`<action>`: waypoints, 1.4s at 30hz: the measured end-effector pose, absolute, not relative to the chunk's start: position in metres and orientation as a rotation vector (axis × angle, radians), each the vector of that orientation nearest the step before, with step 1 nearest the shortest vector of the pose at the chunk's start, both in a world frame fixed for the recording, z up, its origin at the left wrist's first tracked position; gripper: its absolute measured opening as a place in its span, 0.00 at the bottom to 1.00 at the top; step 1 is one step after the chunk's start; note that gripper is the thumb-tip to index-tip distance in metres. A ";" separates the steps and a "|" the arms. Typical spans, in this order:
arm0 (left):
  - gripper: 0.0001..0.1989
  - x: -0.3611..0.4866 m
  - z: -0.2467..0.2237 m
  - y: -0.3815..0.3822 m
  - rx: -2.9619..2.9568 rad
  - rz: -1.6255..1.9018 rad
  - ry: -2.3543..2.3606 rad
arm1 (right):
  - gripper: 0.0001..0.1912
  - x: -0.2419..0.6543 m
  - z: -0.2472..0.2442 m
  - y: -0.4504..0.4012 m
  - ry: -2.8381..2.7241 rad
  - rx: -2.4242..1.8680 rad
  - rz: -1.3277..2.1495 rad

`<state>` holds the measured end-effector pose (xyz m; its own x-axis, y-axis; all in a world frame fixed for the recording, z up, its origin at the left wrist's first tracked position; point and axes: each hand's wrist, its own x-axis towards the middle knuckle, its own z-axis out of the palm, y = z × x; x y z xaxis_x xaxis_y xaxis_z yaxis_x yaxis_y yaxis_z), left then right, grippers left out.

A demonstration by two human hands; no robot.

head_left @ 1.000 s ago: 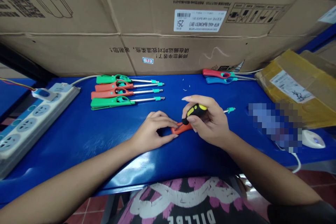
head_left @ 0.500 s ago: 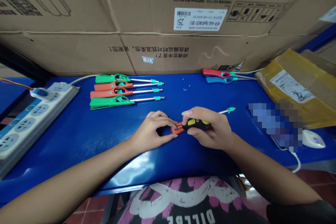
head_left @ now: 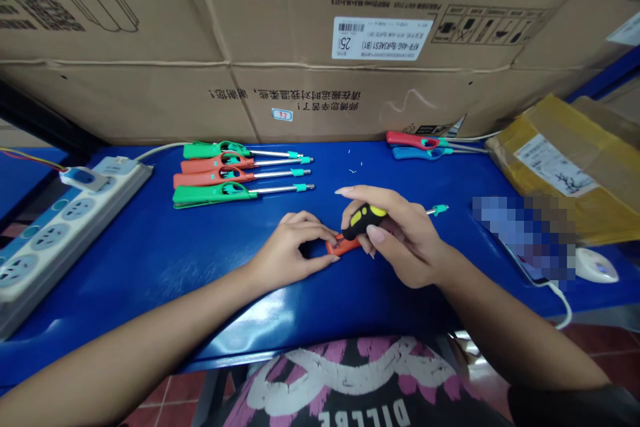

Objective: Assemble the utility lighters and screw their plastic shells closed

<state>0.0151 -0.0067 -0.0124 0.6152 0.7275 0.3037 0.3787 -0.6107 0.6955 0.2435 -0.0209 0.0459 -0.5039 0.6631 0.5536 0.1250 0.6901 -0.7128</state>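
My left hand pinches the end of an orange utility lighter that lies on the blue table. In my right hand is a short screwdriver with a black and yellow handle. The handle leans over the lighter, its lower end close to the lighter's orange body; the tip is too small to make out. My index finger is stretched out above the handle, and my thumb presses its near side. The lighter's metal nozzle with a teal tip shows beyond my right hand, which hides the middle of the lighter.
Several green and orange lighters lie in a row at the back left. A red lighter and a blue lighter lie at the back right. A power strip, yellow parcel, phone and white mouse flank the workspace.
My right hand has shifted and opened its grip somewhat, and the screwdriver handle now tilts more steeply, a little further left and up. My left hand and the lighter have stayed put.
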 end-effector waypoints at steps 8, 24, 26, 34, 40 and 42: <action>0.07 0.015 -0.017 -0.006 2.282 0.791 0.855 | 0.17 0.232 0.060 -0.020 -2.191 -0.763 0.208; 0.09 0.014 -0.016 -0.006 2.298 0.797 0.847 | 0.22 0.236 0.064 0.001 -2.215 -0.630 0.460; 0.09 0.014 -0.017 -0.006 2.301 0.806 0.852 | 0.18 0.236 0.063 0.002 -2.160 -0.620 0.358; 0.09 0.014 -0.017 -0.006 2.318 0.807 0.852 | 0.24 0.237 0.071 0.000 -2.277 -0.531 0.476; 0.08 0.015 -0.017 -0.005 2.318 0.776 0.883 | 0.22 0.233 0.066 -0.003 -2.146 -0.606 0.190; 0.08 0.015 -0.017 -0.005 2.314 0.783 0.876 | 0.23 0.232 0.066 -0.003 -2.203 -0.559 0.340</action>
<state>0.0146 -0.0052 -0.0169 0.6199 0.7149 0.3234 0.4012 -0.6431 0.6523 0.2319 -0.0034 0.0660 -0.5663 0.4989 0.6561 0.2779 0.8650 -0.4179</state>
